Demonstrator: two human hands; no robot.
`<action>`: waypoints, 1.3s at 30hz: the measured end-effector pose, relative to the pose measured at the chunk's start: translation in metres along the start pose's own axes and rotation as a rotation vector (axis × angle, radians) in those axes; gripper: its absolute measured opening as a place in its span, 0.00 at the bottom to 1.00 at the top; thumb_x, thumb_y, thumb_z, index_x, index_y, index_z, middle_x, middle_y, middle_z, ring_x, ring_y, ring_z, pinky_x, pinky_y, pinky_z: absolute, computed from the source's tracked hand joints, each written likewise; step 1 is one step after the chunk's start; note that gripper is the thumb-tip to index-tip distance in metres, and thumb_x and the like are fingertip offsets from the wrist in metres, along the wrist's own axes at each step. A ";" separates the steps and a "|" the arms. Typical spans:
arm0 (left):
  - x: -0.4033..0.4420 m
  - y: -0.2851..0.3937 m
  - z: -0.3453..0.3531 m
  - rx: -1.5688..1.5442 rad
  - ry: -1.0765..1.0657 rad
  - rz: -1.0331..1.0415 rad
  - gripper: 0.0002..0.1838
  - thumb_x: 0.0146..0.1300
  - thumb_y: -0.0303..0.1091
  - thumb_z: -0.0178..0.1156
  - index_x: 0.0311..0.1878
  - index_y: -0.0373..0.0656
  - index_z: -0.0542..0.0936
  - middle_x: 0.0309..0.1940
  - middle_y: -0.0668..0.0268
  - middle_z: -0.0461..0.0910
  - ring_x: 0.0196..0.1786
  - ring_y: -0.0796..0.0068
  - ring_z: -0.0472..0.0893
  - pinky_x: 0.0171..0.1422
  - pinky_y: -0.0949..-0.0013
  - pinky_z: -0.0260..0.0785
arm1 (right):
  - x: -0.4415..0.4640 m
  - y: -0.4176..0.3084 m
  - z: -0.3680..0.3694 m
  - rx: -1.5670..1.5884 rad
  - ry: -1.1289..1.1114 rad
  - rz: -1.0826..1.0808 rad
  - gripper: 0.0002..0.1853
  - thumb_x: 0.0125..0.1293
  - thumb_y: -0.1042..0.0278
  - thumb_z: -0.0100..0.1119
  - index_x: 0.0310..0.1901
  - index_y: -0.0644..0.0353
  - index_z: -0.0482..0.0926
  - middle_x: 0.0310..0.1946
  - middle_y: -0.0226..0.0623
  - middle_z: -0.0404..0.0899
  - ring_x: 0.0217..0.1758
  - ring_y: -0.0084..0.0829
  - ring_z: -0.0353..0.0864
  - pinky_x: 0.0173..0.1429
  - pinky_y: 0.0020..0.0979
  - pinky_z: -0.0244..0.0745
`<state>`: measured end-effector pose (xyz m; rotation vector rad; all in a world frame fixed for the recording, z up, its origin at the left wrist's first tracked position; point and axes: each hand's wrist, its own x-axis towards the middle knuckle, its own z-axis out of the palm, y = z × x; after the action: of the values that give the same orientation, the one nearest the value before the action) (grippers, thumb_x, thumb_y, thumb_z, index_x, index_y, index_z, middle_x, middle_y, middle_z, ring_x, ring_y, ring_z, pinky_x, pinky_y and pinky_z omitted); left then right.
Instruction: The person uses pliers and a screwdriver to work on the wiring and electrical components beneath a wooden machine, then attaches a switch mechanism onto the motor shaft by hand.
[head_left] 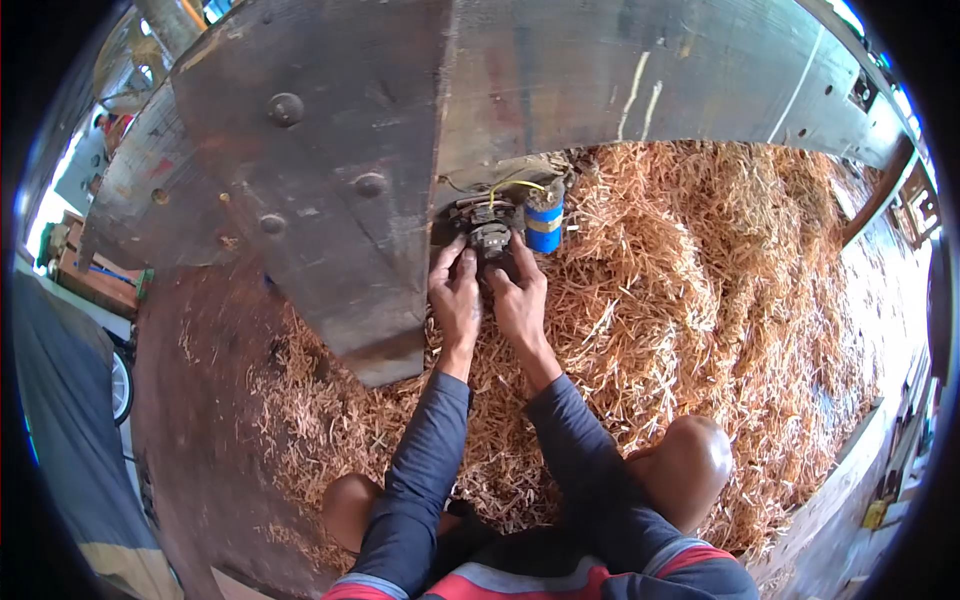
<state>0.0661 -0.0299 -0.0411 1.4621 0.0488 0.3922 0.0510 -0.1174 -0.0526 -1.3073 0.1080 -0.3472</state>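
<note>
Under the edge of a large metal-sheeted body sits a small dark mechanical part (490, 238), with wires around it. My left hand (456, 292) touches its lower left side, fingers bent and thumb close to them. My right hand (520, 292) is at its lower right side, with a finger reaching up along it. Both hands grip the part between them. Just right of it stands a blue cylinder (543, 238) with a tan band, and a yellow wire (515, 184) arches from its top to the part. The back of the part is hidden.
Grey panels (320, 150) with round bolt heads hang over the left and top. Wood shavings (660, 290) cover the floor around my bare knees (692, 470). A dark cloth (75, 430) and a wheel (121, 387) are at the left; planks (850, 470) lie at the right.
</note>
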 end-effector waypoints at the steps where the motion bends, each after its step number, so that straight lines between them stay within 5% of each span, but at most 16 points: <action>1: -0.002 -0.003 -0.001 -0.071 -0.028 -0.032 0.20 0.75 0.26 0.57 0.67 0.30 0.77 0.62 0.55 0.81 0.63 0.69 0.79 0.71 0.66 0.69 | -0.002 -0.002 0.001 0.084 -0.006 0.061 0.35 0.63 0.81 0.57 0.74 0.71 0.65 0.69 0.54 0.73 0.69 0.39 0.77 0.73 0.34 0.71; 4: -0.004 -0.011 0.002 -0.173 -0.002 0.031 0.27 0.72 0.25 0.61 0.72 0.31 0.71 0.64 0.56 0.79 0.60 0.69 0.79 0.69 0.66 0.70 | -0.003 0.001 -0.001 0.045 -0.004 0.012 0.35 0.64 0.82 0.57 0.75 0.69 0.64 0.67 0.54 0.76 0.66 0.38 0.80 0.69 0.34 0.74; 11: 0.003 -0.015 -0.008 -0.131 -0.103 -0.110 0.22 0.74 0.30 0.61 0.67 0.31 0.75 0.58 0.59 0.81 0.56 0.71 0.81 0.61 0.67 0.75 | -0.003 -0.007 -0.004 -0.077 0.007 -0.050 0.34 0.63 0.83 0.57 0.73 0.70 0.66 0.58 0.50 0.81 0.58 0.38 0.84 0.62 0.35 0.79; 17: 0.002 -0.001 -0.015 -0.291 -0.140 -0.243 0.16 0.75 0.35 0.61 0.58 0.33 0.82 0.52 0.64 0.84 0.53 0.75 0.79 0.62 0.69 0.71 | -0.004 -0.006 -0.004 -0.130 0.020 -0.087 0.33 0.61 0.82 0.56 0.72 0.71 0.69 0.67 0.52 0.72 0.66 0.41 0.79 0.70 0.36 0.74; 18: 0.003 -0.002 -0.013 -0.269 -0.124 -0.196 0.15 0.77 0.35 0.59 0.56 0.32 0.80 0.49 0.62 0.83 0.49 0.71 0.84 0.57 0.67 0.78 | -0.002 -0.003 -0.004 -0.124 0.029 -0.128 0.33 0.61 0.82 0.56 0.72 0.71 0.69 0.68 0.52 0.72 0.68 0.42 0.77 0.71 0.36 0.73; 23: -0.005 -0.005 -0.008 -0.122 -0.054 -0.141 0.15 0.76 0.31 0.58 0.59 0.31 0.81 0.46 0.65 0.85 0.47 0.76 0.83 0.56 0.72 0.76 | -0.002 -0.010 -0.001 -0.128 0.032 -0.170 0.33 0.60 0.83 0.55 0.71 0.68 0.71 0.68 0.52 0.71 0.71 0.46 0.74 0.73 0.37 0.70; 27: -0.008 -0.013 -0.012 -0.224 -0.142 -0.225 0.16 0.76 0.31 0.59 0.60 0.31 0.80 0.50 0.64 0.84 0.50 0.77 0.82 0.59 0.74 0.74 | -0.004 -0.022 -0.004 -0.364 0.016 -0.297 0.33 0.60 0.83 0.56 0.71 0.67 0.72 0.67 0.53 0.73 0.70 0.46 0.75 0.73 0.38 0.70; 33: -0.011 0.020 -0.002 -0.099 -0.020 -0.107 0.23 0.73 0.31 0.61 0.68 0.30 0.75 0.60 0.58 0.80 0.59 0.70 0.79 0.67 0.67 0.70 | 0.000 -0.004 -0.003 -0.037 0.099 -0.132 0.30 0.61 0.85 0.54 0.68 0.70 0.72 0.63 0.55 0.78 0.66 0.45 0.80 0.70 0.37 0.74; 39: -0.011 0.015 0.000 -0.136 -0.009 -0.078 0.23 0.72 0.28 0.63 0.67 0.29 0.75 0.62 0.57 0.79 0.62 0.69 0.78 0.71 0.67 0.68 | -0.009 -0.008 0.002 -0.153 0.110 -0.128 0.29 0.63 0.81 0.59 0.67 0.72 0.73 0.57 0.57 0.82 0.57 0.43 0.85 0.62 0.38 0.80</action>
<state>0.0525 -0.0324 -0.0284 1.3236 0.0705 0.3196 0.0420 -0.1140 -0.0458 -1.4502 0.1464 -0.5290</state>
